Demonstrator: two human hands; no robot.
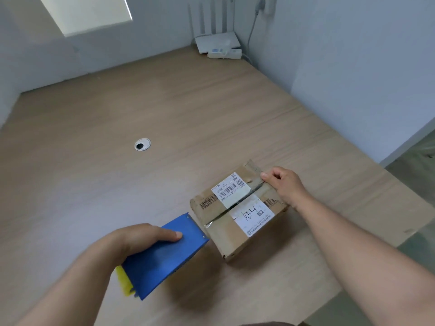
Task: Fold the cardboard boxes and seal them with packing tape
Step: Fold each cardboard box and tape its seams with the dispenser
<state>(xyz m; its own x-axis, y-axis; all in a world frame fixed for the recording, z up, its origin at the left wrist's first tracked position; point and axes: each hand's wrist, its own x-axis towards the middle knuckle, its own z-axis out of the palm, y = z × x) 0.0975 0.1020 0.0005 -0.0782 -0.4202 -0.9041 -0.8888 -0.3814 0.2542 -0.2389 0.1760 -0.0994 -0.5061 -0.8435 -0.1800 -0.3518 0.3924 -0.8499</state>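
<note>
Brown cardboard box (222,235), worn and creased, sits on the pale wood-grain desk (164,109) near its right front edge, flaps closed. A strip of clear packing tape (209,224) shines along the centre seam. Two white shipping labels (229,190) lie on either side of that seam.

The person's right hand (286,187) holds the far end of the box, thumb tip on top at the end of the seam and the other fingers curled in. I cannot tell whether it also pinches the tape.

The left hand (143,236) grips a blue flat-sided tape dispenser (164,255) with a yellow piece at its rear. Its toothed front edge is just beside the box's near end.

Further back are a round metal cable grommet (142,144) and, in the corner, a white router with upright antennas (216,42).
</note>
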